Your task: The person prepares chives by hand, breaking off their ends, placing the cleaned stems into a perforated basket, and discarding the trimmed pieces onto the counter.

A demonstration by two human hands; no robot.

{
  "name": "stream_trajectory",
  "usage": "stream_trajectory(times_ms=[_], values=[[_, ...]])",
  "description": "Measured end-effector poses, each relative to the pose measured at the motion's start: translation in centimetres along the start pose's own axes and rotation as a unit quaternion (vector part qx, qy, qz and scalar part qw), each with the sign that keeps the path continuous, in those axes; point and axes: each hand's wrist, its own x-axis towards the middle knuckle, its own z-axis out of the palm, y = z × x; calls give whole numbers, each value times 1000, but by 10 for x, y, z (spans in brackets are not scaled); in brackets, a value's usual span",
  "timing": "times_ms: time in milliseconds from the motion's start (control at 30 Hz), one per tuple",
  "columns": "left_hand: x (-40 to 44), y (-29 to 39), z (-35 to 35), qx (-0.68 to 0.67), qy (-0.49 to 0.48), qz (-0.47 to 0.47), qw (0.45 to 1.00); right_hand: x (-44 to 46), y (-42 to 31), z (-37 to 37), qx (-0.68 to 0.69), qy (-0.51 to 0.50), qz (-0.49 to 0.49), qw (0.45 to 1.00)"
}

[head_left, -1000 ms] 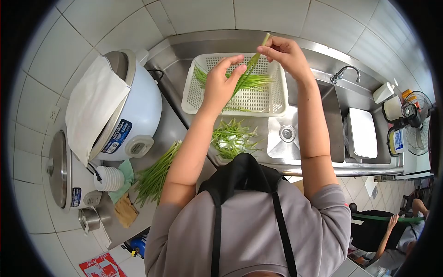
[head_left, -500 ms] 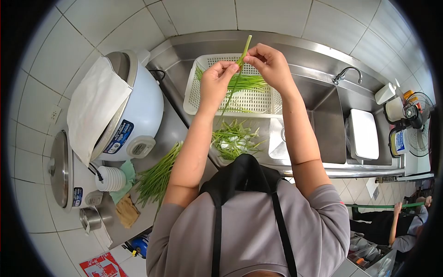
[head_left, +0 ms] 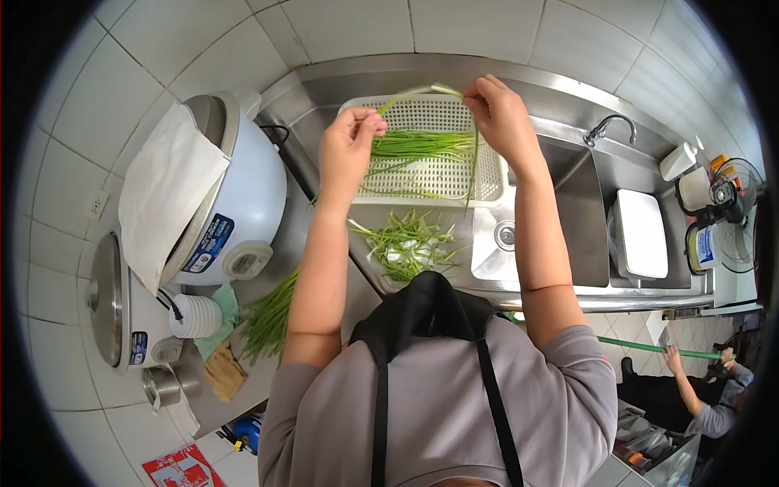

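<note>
Above the white perforated basket (head_left: pixel 495 183), my left hand (head_left: pixel 350 150) pinches one end of a thin green strand that runs across to my right hand (head_left: pixel 505 118). My right hand is closed on a green onion (head_left: pixel 439 88); its pale end points left and its long leaf dangles over the basket's right part. Whether the strand is still joined to the onion I cannot tell. Inside the basket lies a bundle of green onions (head_left: pixel 422 144). Below it sits a heap of trimmed scraps (head_left: pixel 410 243). More green onions (head_left: pixel 272 321) lie on the counter, partly behind my left forearm.
At left stand a large rice cooker (head_left: pixel 243 195) under a white cloth and a second cooker (head_left: pixel 105 292). Sink basins (head_left: pixel 564 211), a faucet (head_left: pixel 613 126) and a white-lidded container (head_left: pixel 641 235) are at right. Another person (head_left: pixel 690 390) grips a green pole behind.
My hands have moved apart, left hand leftward and right hand rightward. The green onion has gone from upright to sideways, with a strand stretched between the hands.
</note>
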Motion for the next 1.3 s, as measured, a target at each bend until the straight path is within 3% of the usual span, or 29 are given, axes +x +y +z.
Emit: stream_trajectory(times_ms=[33, 133, 267, 333, 367, 467, 500, 567, 600, 633, 733, 867, 1000, 1167, 1267, 1300], values=[[1, -1, -4, -4, 11, 4, 1000, 1, 3, -4, -6, 2, 22, 1000], [3, -2, -2, -26, 36, -10, 999, 3, 6, -7, 183, -19, 174, 967], [-1, -5, 33, -39, -12, -37, 998, 5, 0, 3, 461, -30, 146, 875], [-4, 3, 47, 7, -59, -33, 998, 4, -5, 12, 498, -30, 159, 852], [-5, 9, 49, 0, -87, -109, 990, 3, -7, 14, 515, -29, 165, 841], [-5, -3, 52, 133, -9, 4, 991, -1, -14, 13, 499, 78, 169, 846], [-4, -4, 50, 139, 13, 47, 989, -2, -13, 12, 461, 155, 143, 862], [-5, -6, 44, 168, 22, 39, 985, -4, -13, 3, 223, 242, 85, 941], [-6, -6, 42, 183, 27, 35, 982, -4, -14, -2, 96, 278, 54, 954], [-6, -6, 41, 181, 29, 47, 982, -1, -12, -7, 0, 227, -59, 972], [-11, -2, 41, 151, 27, 61, 986, 0, -27, 6, -154, 103, -165, 969], [-12, -1, 34, 31, -32, -28, 999, 0, -17, 18, -118, 129, -171, 970], [-12, -1, 22, -102, -105, -134, 980, -4, -20, 17, 29, 95, -137, 986], [-13, -8, 12, -114, -152, -204, 960, -10, 2, 16, 240, 83, -71, 965], [-16, -10, 13, -113, -170, -215, 955, -12, 5, 11, 528, 110, 34, 841], [-17, -10, 13, -114, -176, -215, 954, -11, 11, 10, 567, 110, 13, 816]])
